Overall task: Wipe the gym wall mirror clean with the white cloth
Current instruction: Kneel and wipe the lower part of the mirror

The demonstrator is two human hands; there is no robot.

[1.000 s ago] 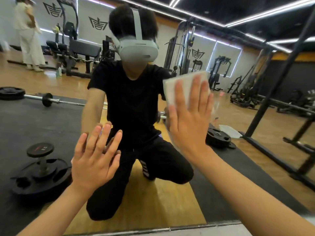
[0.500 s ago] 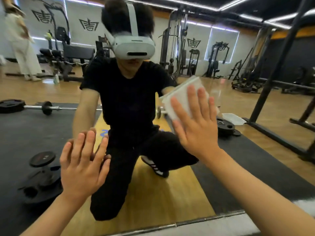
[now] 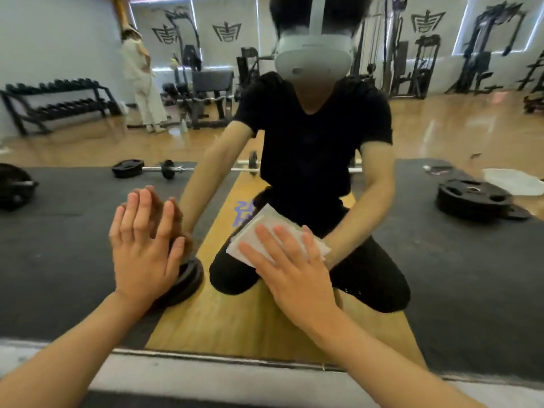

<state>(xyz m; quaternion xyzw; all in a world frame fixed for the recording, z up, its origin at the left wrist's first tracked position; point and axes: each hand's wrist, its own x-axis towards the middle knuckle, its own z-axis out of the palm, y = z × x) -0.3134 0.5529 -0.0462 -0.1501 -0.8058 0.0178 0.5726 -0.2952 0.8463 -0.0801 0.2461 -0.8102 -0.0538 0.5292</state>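
My right hand (image 3: 294,278) presses the folded white cloth (image 3: 276,234) flat against the gym wall mirror (image 3: 73,260), low and centre. Its fingers are straight and spread, likely to put even pressure across the pad. My left hand (image 3: 144,254) lies flat on the glass beside it, fingers straight and nearly together, holding nothing, probably bracing me. Reflected wall emblems (image 3: 226,32) and purple floor lettering (image 3: 243,212) are too blurred to read.

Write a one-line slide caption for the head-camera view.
Right hand presses the white cloth flat against the gym mirror; left hand rests open beside it.
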